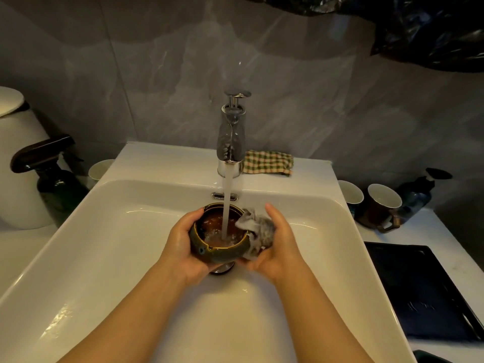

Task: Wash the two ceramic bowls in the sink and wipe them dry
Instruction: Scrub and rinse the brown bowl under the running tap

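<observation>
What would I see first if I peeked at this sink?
A stream of water pours from the shiny faucet straight into a green bowl held over the middle of the white sink. The left hand grips the bowl and the right hand holds a grey cloth against its right rim. A checked cloth lies on the ledge just right of the faucet.

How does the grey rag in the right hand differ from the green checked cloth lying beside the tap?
The crumpled grey rag is plain; the green-and-cream checked cloth is patterned. The grey rag is gripped by the right hand against the green-glazed ceramic bowl; the checked cloth lies untouched on the ledge of the white sink. The rag is bunched, the cloth flat. Both are fabric.
</observation>
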